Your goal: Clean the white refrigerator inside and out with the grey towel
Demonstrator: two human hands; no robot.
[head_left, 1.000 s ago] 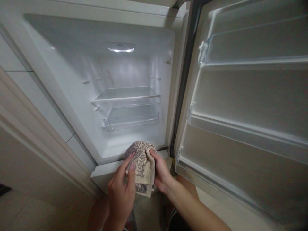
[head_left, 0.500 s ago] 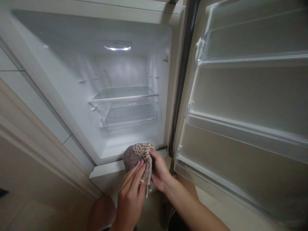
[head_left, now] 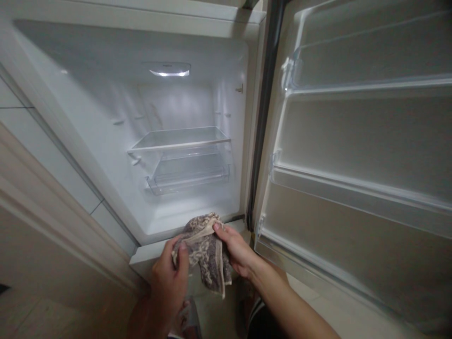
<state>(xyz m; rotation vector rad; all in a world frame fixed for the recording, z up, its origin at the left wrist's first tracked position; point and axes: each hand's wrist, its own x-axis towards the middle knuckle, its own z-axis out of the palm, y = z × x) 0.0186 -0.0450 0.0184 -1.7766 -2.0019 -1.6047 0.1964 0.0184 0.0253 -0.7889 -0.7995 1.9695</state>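
Between my two hands hangs a patterned grey-brown and cream cloth (head_left: 208, 252), partly unfolded, with a lower corner dangling down. My left hand (head_left: 169, 273) pinches its left side between thumb and fingers. On the other side my right hand (head_left: 237, 247) grips the upper right edge, thumb on top. The cloth is held just in front of the lower front edge of an open refrigerator (head_left: 190, 221). Inside it are a glass shelf (head_left: 181, 138) and, lower down, a clear plastic drawer or tray (head_left: 190, 179). A lamp (head_left: 169, 70) glows at the top.
The refrigerator door (head_left: 353, 136) stands open on the right, with clear door racks (head_left: 353, 188) along it. A tiled wall (head_left: 63, 160) runs along the left. My slippered foot (head_left: 190, 318) rests on the floor below.
The bunched cloth has been opened out and its corner now hangs lower. My left hand has moved left from the cloth's front to its left edge; my right hand stays on the cloth.
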